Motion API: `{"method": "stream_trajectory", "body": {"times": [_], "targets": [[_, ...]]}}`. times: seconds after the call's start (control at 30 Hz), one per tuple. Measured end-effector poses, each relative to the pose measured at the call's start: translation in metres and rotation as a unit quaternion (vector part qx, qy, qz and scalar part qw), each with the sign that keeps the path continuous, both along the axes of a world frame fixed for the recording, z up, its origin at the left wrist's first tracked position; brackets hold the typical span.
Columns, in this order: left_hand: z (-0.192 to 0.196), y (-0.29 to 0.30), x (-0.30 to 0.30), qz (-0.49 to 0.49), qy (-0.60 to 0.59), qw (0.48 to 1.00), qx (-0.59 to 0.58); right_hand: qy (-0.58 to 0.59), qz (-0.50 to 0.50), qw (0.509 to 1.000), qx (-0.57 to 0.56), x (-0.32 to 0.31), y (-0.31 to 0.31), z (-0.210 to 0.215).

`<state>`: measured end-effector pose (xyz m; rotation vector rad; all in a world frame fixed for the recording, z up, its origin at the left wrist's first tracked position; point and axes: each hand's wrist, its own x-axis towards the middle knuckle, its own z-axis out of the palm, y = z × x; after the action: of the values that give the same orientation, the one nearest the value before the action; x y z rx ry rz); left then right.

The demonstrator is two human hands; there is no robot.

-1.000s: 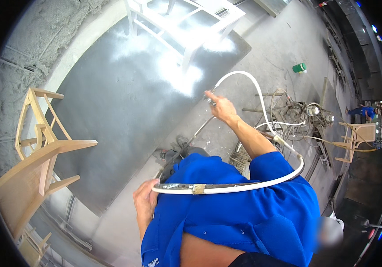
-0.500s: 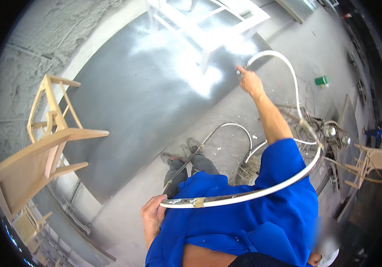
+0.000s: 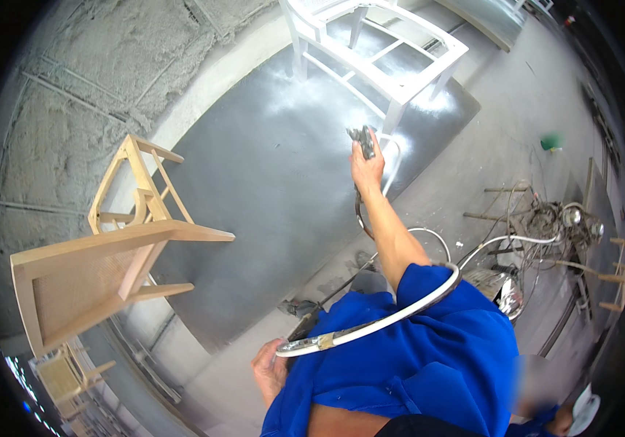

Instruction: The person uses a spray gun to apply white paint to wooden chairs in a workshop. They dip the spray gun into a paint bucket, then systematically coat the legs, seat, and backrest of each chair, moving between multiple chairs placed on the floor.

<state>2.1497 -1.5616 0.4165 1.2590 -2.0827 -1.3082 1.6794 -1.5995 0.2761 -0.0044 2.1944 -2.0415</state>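
Observation:
My right hand (image 3: 367, 169) is stretched out in front of me, shut on a dark spray gun (image 3: 363, 138) aimed at a white-coated chair frame (image 3: 392, 69) on the grey platform (image 3: 276, 197). A white hose (image 3: 407, 309) runs from the gun along my arm, loops over my blue sleeve and crosses my chest. My left hand (image 3: 271, 370) sits low by my hip and grips the taped, grey end of that hose loop (image 3: 312, 344).
An unpainted wooden chair (image 3: 108, 266) stands at the left on the platform's edge, with more chairs (image 3: 72, 375) stacked below it. At the right lie tangled hoses and equipment (image 3: 545, 226), another wooden chair (image 3: 624, 271) and a green container (image 3: 551, 141).
My right arm has swung the spray gun from the right toward the white chair frame, which is now nearer. The hose loop dropped from above my arm down along it.

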Motion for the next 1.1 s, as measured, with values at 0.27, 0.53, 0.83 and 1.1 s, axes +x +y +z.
{"method": "stream_trajectory", "body": {"times": [0.27,0.53,0.83,1.1], "targets": [[-0.107,-0.131,0.154,-0.101,0.064,0.904,0.411,-0.038,0.109,0.993,-0.037,0.135,-0.006,0.071],[-0.25,-0.343,0.183,0.137,-0.02,0.951,0.276,0.181,0.286,0.911,0.237,0.254,0.078,0.11],[-0.339,-0.414,0.169,0.182,-0.064,0.966,0.173,0.141,0.418,0.872,0.21,0.305,0.052,0.08],[-0.299,-0.41,0.2,0.315,0.007,0.927,0.203,0.122,0.523,0.819,0.201,0.35,0.014,0.024]]}}
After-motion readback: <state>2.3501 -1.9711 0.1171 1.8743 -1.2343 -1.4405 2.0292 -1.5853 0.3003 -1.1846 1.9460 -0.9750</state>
